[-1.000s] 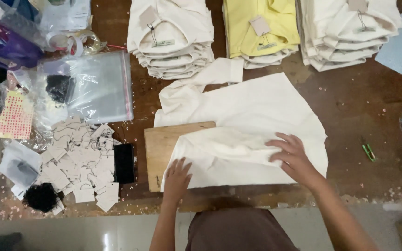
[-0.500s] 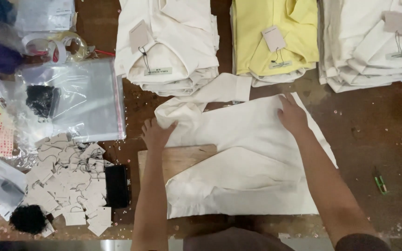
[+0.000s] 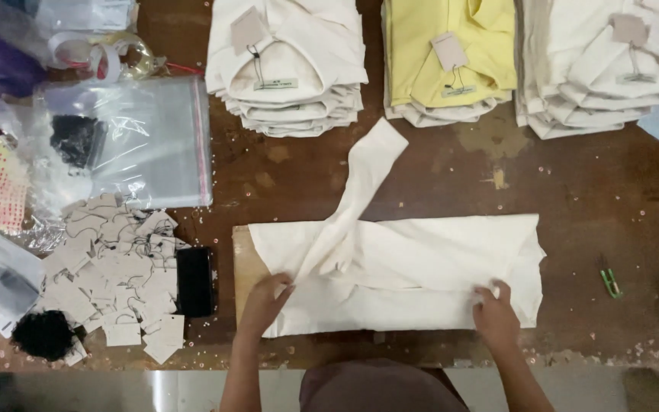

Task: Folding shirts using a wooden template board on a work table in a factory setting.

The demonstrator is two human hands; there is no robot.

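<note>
A cream garment (image 3: 413,267) lies folded into a wide band on a brown table (image 3: 573,191), over a wooden folding board (image 3: 242,263). One sleeve (image 3: 368,172) trails up and away toward the stacks. My left hand (image 3: 265,301) pinches the fabric at the fold's lower left part. My right hand (image 3: 493,313) grips the cloth near its lower right edge.
Three stacks of folded shirts line the far edge: cream (image 3: 287,65), yellow (image 3: 451,57), cream (image 3: 600,65). At left lie clear plastic bags (image 3: 143,141), a pile of paper tags (image 3: 112,275) and a black phone (image 3: 194,281). Small green snips (image 3: 609,276) lie at right.
The top of the garment has been folded down toward me into a band. Both hands moved from the far edge to the near edge.
</note>
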